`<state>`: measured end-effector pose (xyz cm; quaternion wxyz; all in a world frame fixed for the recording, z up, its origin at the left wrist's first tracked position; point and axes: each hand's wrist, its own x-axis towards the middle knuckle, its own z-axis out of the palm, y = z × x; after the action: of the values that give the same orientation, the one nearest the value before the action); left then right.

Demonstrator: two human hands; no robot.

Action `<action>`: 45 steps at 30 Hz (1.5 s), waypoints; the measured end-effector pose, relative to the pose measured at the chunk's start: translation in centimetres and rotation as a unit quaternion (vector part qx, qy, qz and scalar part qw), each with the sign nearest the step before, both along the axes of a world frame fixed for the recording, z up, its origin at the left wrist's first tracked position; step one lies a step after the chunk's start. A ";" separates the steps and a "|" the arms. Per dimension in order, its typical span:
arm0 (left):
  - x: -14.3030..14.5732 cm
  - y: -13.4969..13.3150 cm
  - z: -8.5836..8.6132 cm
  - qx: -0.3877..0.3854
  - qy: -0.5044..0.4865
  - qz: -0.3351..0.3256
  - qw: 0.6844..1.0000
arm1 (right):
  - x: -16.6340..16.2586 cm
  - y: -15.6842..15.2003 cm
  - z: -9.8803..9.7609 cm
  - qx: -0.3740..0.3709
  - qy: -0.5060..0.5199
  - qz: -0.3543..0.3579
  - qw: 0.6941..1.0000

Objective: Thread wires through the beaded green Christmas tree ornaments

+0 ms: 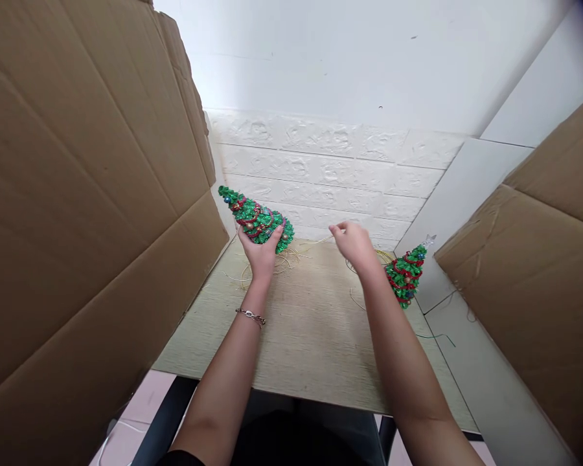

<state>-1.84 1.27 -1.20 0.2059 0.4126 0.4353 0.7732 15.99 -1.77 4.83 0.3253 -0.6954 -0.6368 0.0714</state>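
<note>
My left hand [262, 251] is wrapped round a green beaded Christmas tree [255, 217] with red garland and small coloured baubles. The tree is tilted, its tip pointing up and left and its base to the right. Thin gold wires [284, 260] trail from below the base over the table. My right hand [352, 244] is closed in a pinch to the right of the tree, at the end of a thin gold strand [317, 241] that runs back towards it. A second beaded tree [406, 275], topped with a clear star [430, 241], stands beside my right forearm, which partly hides it.
The wooden table [315, 343] backs onto a white brick-patterned wall [320, 152]. Tall cardboard [92, 194] closes off the left side, and more cardboard [529, 259] stands on the right. A coil of gold wire [383, 256] and a green wire [437, 336] lie near the second tree.
</note>
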 end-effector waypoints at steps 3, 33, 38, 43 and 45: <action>0.4 -0.2 -0.1 -0.018 0.012 -0.017 1.000 | 1.4 -0.7 1.5 0.107 0.098 -0.047 0.988; 2.6 -1.5 -1.2 -0.079 0.236 -0.175 0.953 | 5.7 -2.5 4.5 0.179 0.875 0.125 0.432; 2.7 -1.5 -1.3 -0.076 0.231 -0.176 0.954 | 5.6 -2.4 4.1 0.146 0.816 0.144 0.540; 2.6 -1.3 -1.4 -0.071 0.223 -0.149 0.961 | 2.7 -1.6 3.4 0.117 0.704 0.135 0.687; 2.6 -1.1 -1.5 -0.071 0.216 -0.137 0.964 | 1.4 -1.6 3.3 0.120 0.677 0.122 0.715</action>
<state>0.72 0.17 -2.68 0.2399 0.6102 0.4620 0.5972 17.37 -3.40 8.14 0.7389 -0.3321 -0.3287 0.4854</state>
